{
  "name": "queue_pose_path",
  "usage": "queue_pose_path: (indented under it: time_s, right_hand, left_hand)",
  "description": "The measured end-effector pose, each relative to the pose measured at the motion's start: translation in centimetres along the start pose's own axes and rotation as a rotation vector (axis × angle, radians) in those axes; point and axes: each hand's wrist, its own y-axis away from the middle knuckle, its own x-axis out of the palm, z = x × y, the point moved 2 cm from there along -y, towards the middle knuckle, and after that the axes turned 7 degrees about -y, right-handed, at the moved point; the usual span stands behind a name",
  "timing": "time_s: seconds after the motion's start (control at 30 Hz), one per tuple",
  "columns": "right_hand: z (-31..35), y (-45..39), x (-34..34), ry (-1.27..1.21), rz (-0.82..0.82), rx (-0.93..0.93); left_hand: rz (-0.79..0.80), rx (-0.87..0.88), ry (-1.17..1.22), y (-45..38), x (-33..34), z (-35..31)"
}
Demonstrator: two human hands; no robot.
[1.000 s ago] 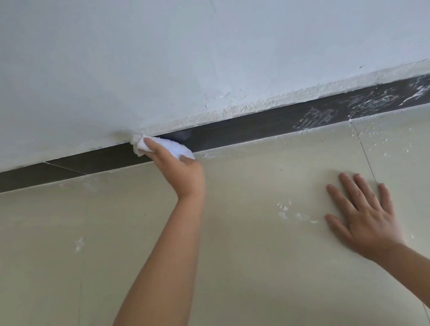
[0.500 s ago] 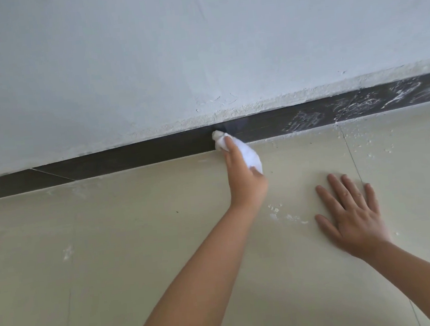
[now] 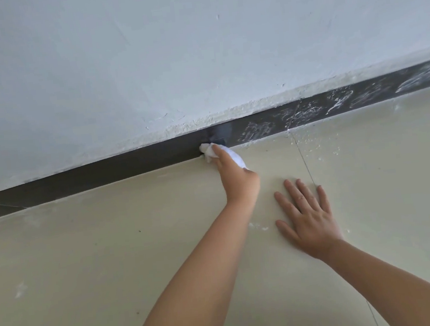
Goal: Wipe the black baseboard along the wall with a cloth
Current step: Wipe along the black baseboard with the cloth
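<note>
Rightward along the baseboard (image 3: 129,166) since half a second ago: the left hand (image 3: 238,179) and its cloth (image 3: 227,155) now sit near the floor's tile seam (image 3: 304,164).

That left hand is clenched around the white cloth, one finger stretched forward to press the bunched end against the lower edge of the black baseboard where it meets the floor (image 3: 112,253). A faint smeared patch shows on the strip just above the cloth. To its left the baseboard looks plain dark; to its right it carries white streaks (image 3: 340,100) and specks. The right hand (image 3: 308,219) lies flat, fingers spread, palm down on the beige floor just beside the left wrist, grasping nothing. Above the strip, the pale wall (image 3: 196,45) has a rough plaster edge.
</note>
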Motion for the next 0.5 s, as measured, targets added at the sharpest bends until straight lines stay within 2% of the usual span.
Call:
queue_pose_path:
  time_s: [0.13,0.3,0.37,0.5]
  right_hand:
    - [-0.6,0.3,-0.8,-0.039,-0.033,-0.007]
    - [-4.4,2.3,-1.9,-0.011,-0.018,0.053]
    - [-6.6,4.1,-1.3,-0.02,-0.024,0.087]
    - [-9.6,6.2,-1.3,-0.024,0.027,0.1]
  left_hand:
    - [-0.083,0.194,-0.151,1.1,0.7,0.2]
    - [-0.163,0.281,-0.24,0.7,1.3,-0.3]
    - [-0.138,0.294,-0.272,0.9,2.7,-0.9]
    - [0.026,0.391,-0.341,1.1,6.4,-2.4]
